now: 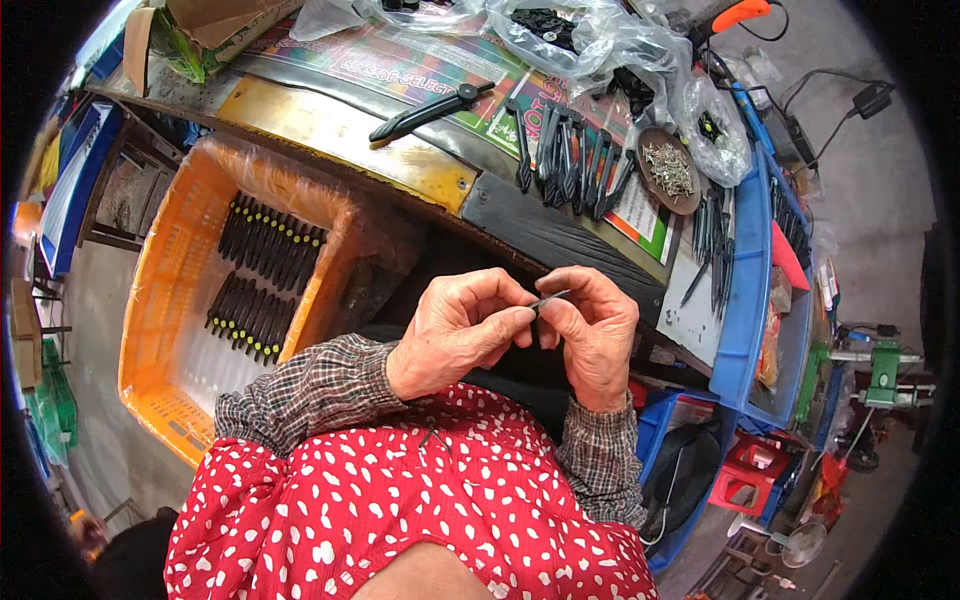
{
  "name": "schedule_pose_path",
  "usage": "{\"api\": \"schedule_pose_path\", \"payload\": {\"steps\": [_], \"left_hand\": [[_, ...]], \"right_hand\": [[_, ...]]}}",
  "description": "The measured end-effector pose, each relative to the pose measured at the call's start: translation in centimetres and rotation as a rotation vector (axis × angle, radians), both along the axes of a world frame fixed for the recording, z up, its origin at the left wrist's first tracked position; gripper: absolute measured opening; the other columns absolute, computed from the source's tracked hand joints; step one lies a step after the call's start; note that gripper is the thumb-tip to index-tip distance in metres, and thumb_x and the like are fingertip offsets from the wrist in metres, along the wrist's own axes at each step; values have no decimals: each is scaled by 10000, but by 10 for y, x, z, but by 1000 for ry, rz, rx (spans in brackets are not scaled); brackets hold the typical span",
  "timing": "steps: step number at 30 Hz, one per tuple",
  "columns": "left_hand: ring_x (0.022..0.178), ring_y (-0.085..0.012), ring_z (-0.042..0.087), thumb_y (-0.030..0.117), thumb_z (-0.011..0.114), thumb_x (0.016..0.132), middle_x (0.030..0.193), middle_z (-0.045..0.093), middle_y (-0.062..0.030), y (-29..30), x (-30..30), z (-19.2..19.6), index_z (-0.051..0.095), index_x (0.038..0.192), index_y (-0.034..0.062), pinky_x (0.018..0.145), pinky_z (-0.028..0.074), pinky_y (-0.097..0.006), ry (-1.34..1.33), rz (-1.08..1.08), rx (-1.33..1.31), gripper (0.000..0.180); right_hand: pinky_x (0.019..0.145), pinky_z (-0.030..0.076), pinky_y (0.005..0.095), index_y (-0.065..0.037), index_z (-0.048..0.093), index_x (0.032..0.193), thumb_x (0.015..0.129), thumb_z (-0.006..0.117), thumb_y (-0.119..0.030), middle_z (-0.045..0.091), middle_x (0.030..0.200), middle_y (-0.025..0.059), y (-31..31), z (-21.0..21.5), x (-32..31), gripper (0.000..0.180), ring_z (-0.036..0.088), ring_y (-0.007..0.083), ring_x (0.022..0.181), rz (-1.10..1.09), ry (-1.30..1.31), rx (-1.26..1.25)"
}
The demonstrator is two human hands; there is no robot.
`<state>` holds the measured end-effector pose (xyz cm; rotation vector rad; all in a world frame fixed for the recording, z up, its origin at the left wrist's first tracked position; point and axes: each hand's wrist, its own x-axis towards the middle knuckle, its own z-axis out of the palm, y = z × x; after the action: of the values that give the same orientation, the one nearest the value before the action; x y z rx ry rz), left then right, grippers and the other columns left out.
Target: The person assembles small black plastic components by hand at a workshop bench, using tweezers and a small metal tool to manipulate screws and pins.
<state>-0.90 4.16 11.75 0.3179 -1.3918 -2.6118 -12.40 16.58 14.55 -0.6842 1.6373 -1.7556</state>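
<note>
Above my lap, my left hand point(465, 325) and my right hand point(590, 330) meet with thumbs and forefingers pinched together. Between the fingertips is a small, thin, dark strip point(550, 298) with a pale edge; most of it is covered, so its kind is unclear. Beyond my hands, on the workbench point(340, 120), lies a black two-legged tool with a round joint point(430, 112). Several similar black pieces point(570, 160) lie in a row to its right. Beside them a brown dish point(684, 205) holds small silvery screws or pins point(670, 168).
At left stands an orange crate point(150, 330), with rows of black pieces with yellow dots point(265, 240). Clear plastic bags point(640, 50) of black parts cover the bench's back. Blue bins point(745, 340) line the right. The bench's dark front edge point(560, 235) lies just beyond my hands.
</note>
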Motion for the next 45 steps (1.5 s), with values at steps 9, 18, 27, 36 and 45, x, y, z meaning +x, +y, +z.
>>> {"api": "schedule_pose_path", "payload": {"steps": [9,18,27,36,45], "left_hand": [[534,-20,480,79,581,914,735,613,-24,1,-1,2,591,964,-11,443,363,-162,-13,13,0,104],[529,-24,489,87,573,920,737,620,-29,0,-1,0,586,979,-7,441,372,-162,-15,0,3,111],[522,-29,491,89,576,920,744,625,-32,-3,-1,0,579,973,-7,435,378,-171,-21,-53,16,109],[560,-36,525,55,626,876,720,624,-23,5,-4,-10,611,906,-16,469,397,-194,87,274,-650,79],[547,-40,532,41,613,876,720,614,-28,3,-1,-9,604,900,-19,455,406,-211,-4,177,-405,65]], "right_hand": [[491,399,165,3,628,850,840,684,-61,593,712,-11,-3,1,3,85,510,26,571,-39,25,2],[488,397,165,2,640,880,828,699,-70,604,731,-11,0,-3,-1,107,506,24,565,6,47,-12],[498,423,171,20,642,930,828,675,-20,606,743,3,3,-5,-2,115,528,37,578,25,-35,-36],[472,388,167,4,613,849,837,681,-44,579,720,-4,-1,-16,4,84,500,30,551,-21,2,-65],[475,393,159,18,632,947,848,660,-33,611,728,11,-4,-9,10,115,513,29,560,-91,-42,-20]]}}
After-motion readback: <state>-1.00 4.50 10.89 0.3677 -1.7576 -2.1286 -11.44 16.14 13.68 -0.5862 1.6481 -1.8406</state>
